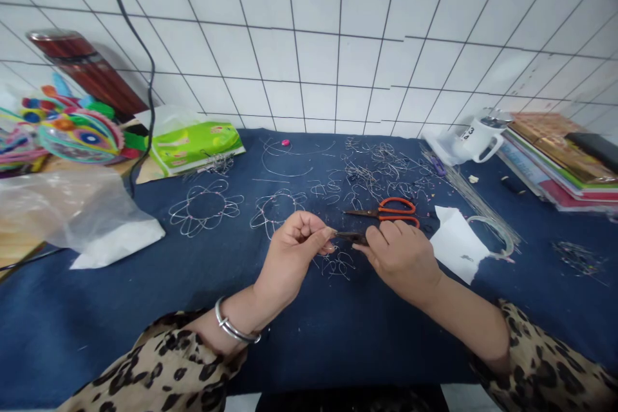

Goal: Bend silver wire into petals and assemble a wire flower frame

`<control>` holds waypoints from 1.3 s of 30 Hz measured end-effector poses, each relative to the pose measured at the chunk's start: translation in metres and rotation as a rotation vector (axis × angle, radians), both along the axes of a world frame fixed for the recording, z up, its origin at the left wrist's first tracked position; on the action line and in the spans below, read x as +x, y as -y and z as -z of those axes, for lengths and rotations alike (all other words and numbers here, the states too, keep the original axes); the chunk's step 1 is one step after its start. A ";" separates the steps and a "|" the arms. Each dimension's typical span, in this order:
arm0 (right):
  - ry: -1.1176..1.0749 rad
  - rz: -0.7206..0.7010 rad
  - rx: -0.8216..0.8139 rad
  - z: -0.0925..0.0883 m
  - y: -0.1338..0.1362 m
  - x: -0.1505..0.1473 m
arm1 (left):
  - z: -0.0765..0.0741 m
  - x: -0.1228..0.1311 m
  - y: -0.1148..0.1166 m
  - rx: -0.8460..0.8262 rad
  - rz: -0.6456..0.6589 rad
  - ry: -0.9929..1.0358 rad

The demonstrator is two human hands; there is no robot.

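R grip [405,257] is closed round the handles of dark pliers [351,236], nose pointing L, just nearer than the orange-handled scissors [396,207]. L grip [294,257] is L of & a bit nearer than the scissors, thumb & index pressed tog. at the pliers' tip, pinching a small looped wire pc [338,264]; most of it shows just below the thumb, L of & nearer than the scissors. Can't tell if its lower loops touch the blue-covered counter [362,341], & exact pinch pt is hidden. L wrist has a silver bangle [232,328]

One flower-shaped wire ring [263,206] lies L of the scissors, a 2nd wire ring [188,211] further L, well apart from them. Tangled wire scraps [371,170] spread just beyond the scissors; pink bit [286,142] is beyond & L. R of scissors: white paper [456,238] nearby w/ tiny bits on it, wire coil [510,238] at the paper's R edge, bundle of straight wires [483,199] past that. White mug [483,140] & stack of books [564,161] sit beyond & R of scissors. Far L of scissors: green pack [197,147], clear plastic bag [62,206], red flask [91,71]
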State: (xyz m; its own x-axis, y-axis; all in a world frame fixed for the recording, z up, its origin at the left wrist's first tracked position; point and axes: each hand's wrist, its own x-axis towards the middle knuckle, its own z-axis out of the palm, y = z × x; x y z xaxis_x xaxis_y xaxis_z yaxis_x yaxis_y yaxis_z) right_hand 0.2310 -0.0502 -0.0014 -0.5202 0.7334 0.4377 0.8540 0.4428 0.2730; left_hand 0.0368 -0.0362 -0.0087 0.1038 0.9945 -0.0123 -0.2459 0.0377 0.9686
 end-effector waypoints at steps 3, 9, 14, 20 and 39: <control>-0.044 -0.010 -0.022 0.002 -0.002 0.001 | -0.002 -0.001 0.001 0.009 0.023 0.032; -0.160 -0.065 -0.106 0.008 -0.004 0.001 | -0.009 -0.003 0.003 -0.056 0.089 0.165; -0.290 -0.110 -0.175 0.013 -0.003 -0.001 | -0.010 -0.004 0.003 -0.150 0.157 0.263; -0.423 -0.153 -0.274 0.016 -0.005 -0.003 | -0.009 -0.005 0.005 -0.168 0.209 0.326; -1.124 -0.050 -1.405 -0.012 0.012 -0.014 | 0.002 -0.009 0.007 0.497 -0.169 -0.414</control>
